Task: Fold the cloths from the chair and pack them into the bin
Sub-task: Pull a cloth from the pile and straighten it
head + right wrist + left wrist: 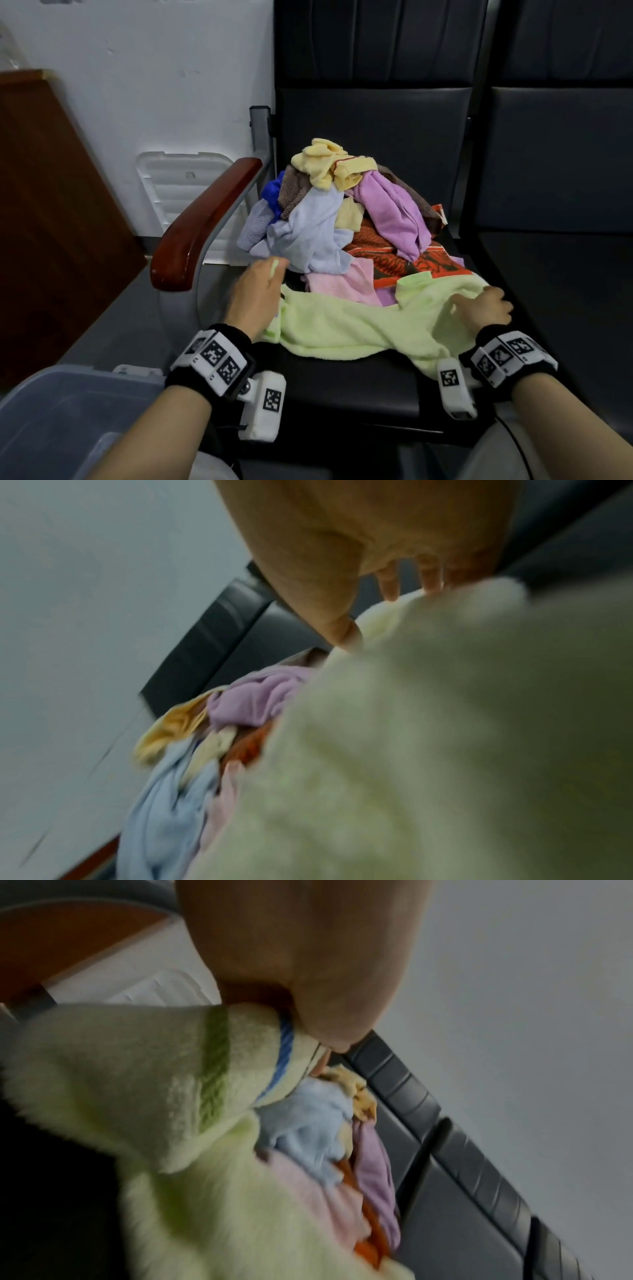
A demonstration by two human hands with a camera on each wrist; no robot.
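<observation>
Left hand (255, 291): pinches a corner of the pale green cloth (346, 329).
Right hand (481, 306): apparently grips its other end; view blurred.
Chair (342, 387): cloth spread on seat.

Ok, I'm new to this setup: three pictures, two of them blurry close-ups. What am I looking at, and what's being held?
There is no machine here, only a person's two bare hands with a camera strapped to each wrist. The wide picture comes from a head camera looking down at a black chair. On its seat lies a heap of cloths, and a clear bin stands at the lower left. The blurry pictures look along each wrist. The left hand pinches one end of a pale green towel, and the right hand grips the other end, so the towel is stretched between them across the seat.
</observation>
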